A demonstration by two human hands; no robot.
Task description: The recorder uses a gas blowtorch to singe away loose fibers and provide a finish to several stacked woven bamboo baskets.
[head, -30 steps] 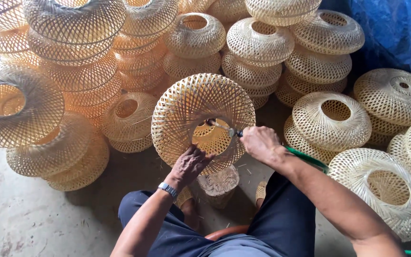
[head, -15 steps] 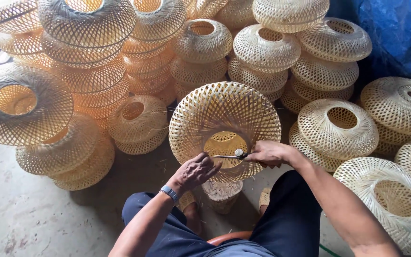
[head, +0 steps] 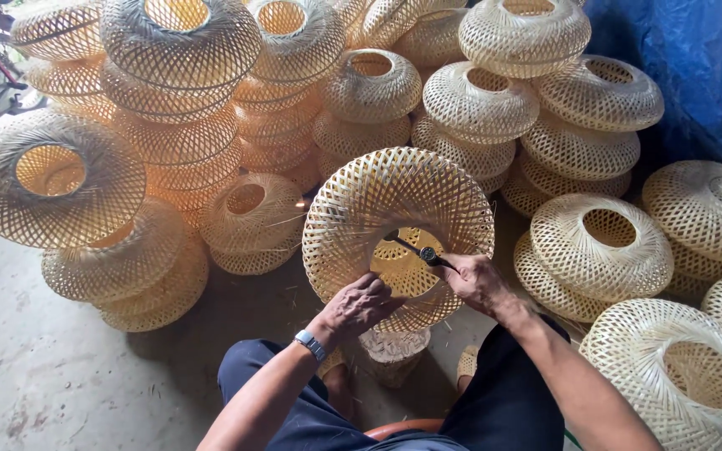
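1. One round woven bamboo shade [head: 399, 225], open lattice with a wide central hole, stands on edge in front of the person's knees, at the middle of the view.
2. The left hand [head: 359, 306] is closed on the shade's lower rim at about 7 o'clock on its ring, fingers curled over the weave.
3. The right hand [head: 476, 282] sits at about 4 o'clock on the ring, wrapped around a pair of scissors [head: 418, 250] whose dark blades reach up to 10 o'clock into the hole.
4. One small woven stool [head: 393, 349] shows under the shade, between the legs.
5. A wristwatch [head: 310, 343] with a metal band is on the left wrist.
6. Stacks of similar shades [head: 478, 104], well over twenty, ring the person from 9 o'clock through 12 to 4 o'clock; all are pale straw-coloured, doughnut-shaped, criss-cross woven.
7. A blue tarpaulin [head: 695, 67] hangs at 2 o'clock, behind the stacks.
8. The floor [head: 35, 376] is grey concrete, littered with thin bamboo slivers.
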